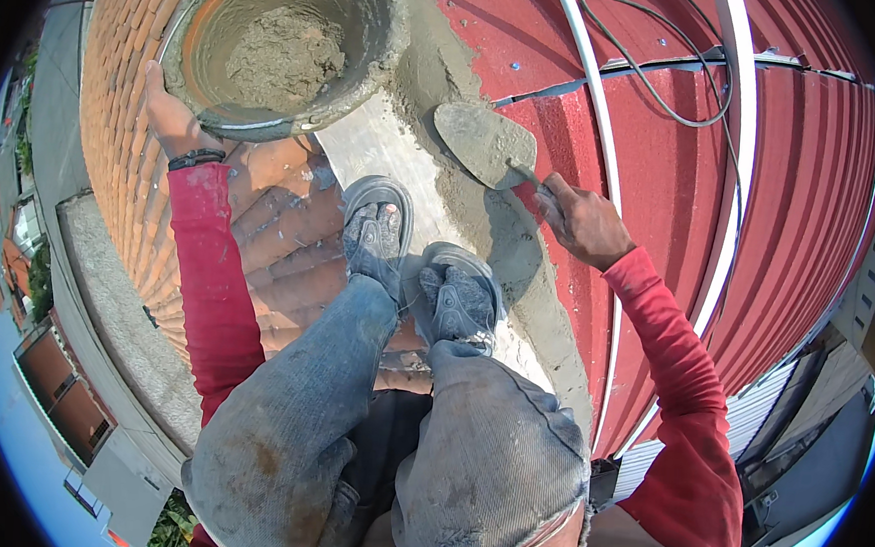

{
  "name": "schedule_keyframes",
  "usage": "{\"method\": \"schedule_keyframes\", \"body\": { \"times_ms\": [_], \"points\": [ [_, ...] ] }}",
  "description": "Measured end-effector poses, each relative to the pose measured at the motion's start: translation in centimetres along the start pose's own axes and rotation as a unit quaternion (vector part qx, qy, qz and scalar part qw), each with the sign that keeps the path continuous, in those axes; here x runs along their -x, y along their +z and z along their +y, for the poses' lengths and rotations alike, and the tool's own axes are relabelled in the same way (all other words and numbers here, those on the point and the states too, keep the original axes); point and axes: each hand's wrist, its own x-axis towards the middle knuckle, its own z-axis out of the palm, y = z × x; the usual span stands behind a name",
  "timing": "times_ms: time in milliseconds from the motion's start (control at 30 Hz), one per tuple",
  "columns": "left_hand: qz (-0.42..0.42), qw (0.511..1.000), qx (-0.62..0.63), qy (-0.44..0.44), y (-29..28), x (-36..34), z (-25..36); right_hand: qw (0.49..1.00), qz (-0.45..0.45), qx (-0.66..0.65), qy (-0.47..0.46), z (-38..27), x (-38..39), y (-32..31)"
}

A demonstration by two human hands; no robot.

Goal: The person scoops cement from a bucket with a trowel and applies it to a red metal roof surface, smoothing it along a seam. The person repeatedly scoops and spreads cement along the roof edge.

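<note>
With fingers wrapped round the short handle, grips a grey, leaf-shaped metal trowel (pixel 476 140) in the right hand (pixel 586 222), with red-sleeved arm bent at the elbow and forearm angled inward. Holds the blade over a long, smeared strip of grey mortar (pixel 519 253); cannot tell whether touching. Stretches the left hand (pixel 173 125) forward on a nearly straight arm, against the outer side of a round, mortar-caked orange bucket (pixel 196 43); cannot tell how far closed, with fingers mostly hidden. Borders, farther out, on orange clay roof tiles (pixel 118 94) leftward and ribbed red metal roofing (pixel 670 157) rightward.
</note>
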Motion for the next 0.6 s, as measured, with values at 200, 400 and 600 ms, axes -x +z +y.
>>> {"method": "schedule_keyframes", "body": {
  "times_ms": [200,400,600],
  "points": [
    [0.015,0.999,0.007,-0.037,-0.1,1.0,1.1,0.995,-0.074,0.027,0.056,0.1,5.3,-1.9],
    [0.003,0.999,-0.022,-0.036,0.2,1.3,1.0,0.998,0.055,0.029,0.001,-4.1,2.8,-0.8],
    [0.014,0.998,-0.042,-0.034,0.2,1.4,1.1,0.993,-0.002,0.114,0.039,-2.0,5.9,1.3]
  ]
}}
